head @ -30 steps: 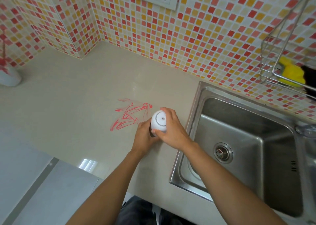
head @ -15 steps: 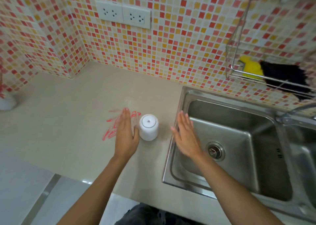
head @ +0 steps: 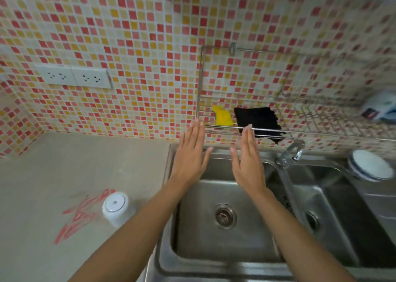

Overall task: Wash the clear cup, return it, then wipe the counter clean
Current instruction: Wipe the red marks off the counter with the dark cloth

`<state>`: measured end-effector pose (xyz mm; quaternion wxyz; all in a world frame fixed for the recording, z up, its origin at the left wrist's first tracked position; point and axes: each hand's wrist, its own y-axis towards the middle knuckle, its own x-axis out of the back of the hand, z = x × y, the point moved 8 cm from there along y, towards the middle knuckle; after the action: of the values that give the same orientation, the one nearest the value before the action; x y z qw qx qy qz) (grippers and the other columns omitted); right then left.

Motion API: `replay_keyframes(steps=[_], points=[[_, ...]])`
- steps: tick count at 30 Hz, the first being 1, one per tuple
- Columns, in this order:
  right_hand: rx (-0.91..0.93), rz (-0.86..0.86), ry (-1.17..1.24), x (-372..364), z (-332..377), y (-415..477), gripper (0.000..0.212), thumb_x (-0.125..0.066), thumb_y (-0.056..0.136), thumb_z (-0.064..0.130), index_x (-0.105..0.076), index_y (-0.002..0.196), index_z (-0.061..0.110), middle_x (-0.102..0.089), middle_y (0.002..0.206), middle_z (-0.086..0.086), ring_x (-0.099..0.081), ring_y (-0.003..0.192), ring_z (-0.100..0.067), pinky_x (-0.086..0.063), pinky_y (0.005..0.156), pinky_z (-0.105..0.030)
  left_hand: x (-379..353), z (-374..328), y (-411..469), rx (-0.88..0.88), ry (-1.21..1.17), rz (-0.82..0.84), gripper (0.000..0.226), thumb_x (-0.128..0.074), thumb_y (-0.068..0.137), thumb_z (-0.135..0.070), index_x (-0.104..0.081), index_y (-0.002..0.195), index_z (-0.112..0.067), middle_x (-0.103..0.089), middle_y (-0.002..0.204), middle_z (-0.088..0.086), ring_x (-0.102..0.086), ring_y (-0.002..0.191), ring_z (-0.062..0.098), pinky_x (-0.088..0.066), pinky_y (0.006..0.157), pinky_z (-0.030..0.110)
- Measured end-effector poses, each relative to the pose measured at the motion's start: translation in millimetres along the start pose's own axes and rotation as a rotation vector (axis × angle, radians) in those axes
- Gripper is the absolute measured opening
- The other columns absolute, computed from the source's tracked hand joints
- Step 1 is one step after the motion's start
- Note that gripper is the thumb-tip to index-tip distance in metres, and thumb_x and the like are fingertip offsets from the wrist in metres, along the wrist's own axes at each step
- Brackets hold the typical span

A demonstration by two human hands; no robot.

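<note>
Both hands are empty, fingers straight and spread flat, raised side by side over the left basin of a steel sink (head: 214,258). A second ago they were wrapped around the cup; half a second ago they had let go and hung flat on either side of it. Now the cup (head: 116,209) stands upside down on the counter (head: 64,174), well behind and to the left of the left hand (head: 190,153), just beside red scribbled marks (head: 79,215) that lie on its far side from the fingers. The right hand (head: 248,162) reaches with its fingertips almost at the front bar of a wire rack (head: 300,132) on the tiled wall. Just past those fingertips hangs a black cloth (head: 257,119), with a yellow one (head: 222,115) between the two hands' fingertips. The cup looks returned, so the reach likely means fetching a cloth for wiping the marks.
</note>
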<state>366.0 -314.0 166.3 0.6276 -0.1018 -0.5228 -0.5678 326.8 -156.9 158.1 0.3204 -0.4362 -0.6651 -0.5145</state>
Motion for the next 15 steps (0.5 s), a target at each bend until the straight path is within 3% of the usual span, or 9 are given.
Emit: replay_keyframes(steps=[6, 9, 11, 13, 15], points=[[-0.036, -0.054, -0.201, 33.4, -21.2, 83.5, 0.065, -0.024, 0.103, 0.045, -0.009, 0.152, 0.005, -0.009, 0.161, -0.011, -0.006, 0.148, -0.02, -0.008, 0.121, -0.043, 0.4, -32.9, 71.1, 0.001, 0.188, -0.003, 0.071, -0.013, 0.102, -0.055, 0.006, 0.154, -0.011, 0.01, 0.162, 0.008, 0.012, 0.15, 0.022, 0.009, 0.122, 0.043], [-0.248, 0.163, -0.206, 23.3, -45.2, 116.5, 0.08, -0.027, 0.097, 0.059, 0.001, 0.153, 0.01, 0.002, 0.162, -0.008, 0.0, 0.149, -0.025, -0.01, 0.12, -0.047, -1.3, -31.6, 76.5, 0.027, 0.241, -0.032, 0.075, -0.008, 0.099, -0.06, -0.002, 0.155, -0.01, 0.003, 0.163, 0.008, 0.005, 0.151, 0.024, 0.003, 0.121, 0.045], [-0.393, 0.354, -0.191, 8.5, -60.1, 124.1, 0.091, -0.04, 0.09, 0.066, 0.001, 0.154, 0.016, 0.004, 0.162, -0.006, -0.003, 0.148, -0.031, -0.019, 0.117, -0.051, -3.6, -31.4, 74.6, 0.011, 0.244, -0.04, 0.076, -0.004, 0.099, -0.06, -0.003, 0.155, -0.009, 0.002, 0.163, 0.008, 0.002, 0.151, 0.024, 0.0, 0.122, 0.044], [-0.466, 0.521, -0.239, -7.1, -70.8, 126.5, 0.094, -0.05, 0.083, 0.066, -0.01, 0.154, 0.019, -0.006, 0.162, -0.008, -0.015, 0.145, -0.037, -0.029, 0.113, -0.052, -5.6, -30.8, 74.3, 0.016, 0.236, -0.034, 0.076, -0.001, 0.098, -0.061, -0.001, 0.155, -0.01, 0.004, 0.163, 0.007, 0.003, 0.151, 0.024, 0.0, 0.122, 0.044], [-0.478, 0.585, -0.278, -12.2, -71.7, 129.1, 0.078, -0.054, 0.082, 0.055, -0.035, 0.146, 0.014, -0.032, 0.154, -0.014, -0.037, 0.135, -0.039, -0.043, 0.102, -0.048, -7.2, -29.1, 74.7, 0.039, 0.239, -0.024, 0.077, 0.0, 0.098, -0.062, 0.0, 0.155, -0.01, 0.005, 0.163, 0.006, 0.005, 0.151, 0.022, 0.002, 0.122, 0.043]])
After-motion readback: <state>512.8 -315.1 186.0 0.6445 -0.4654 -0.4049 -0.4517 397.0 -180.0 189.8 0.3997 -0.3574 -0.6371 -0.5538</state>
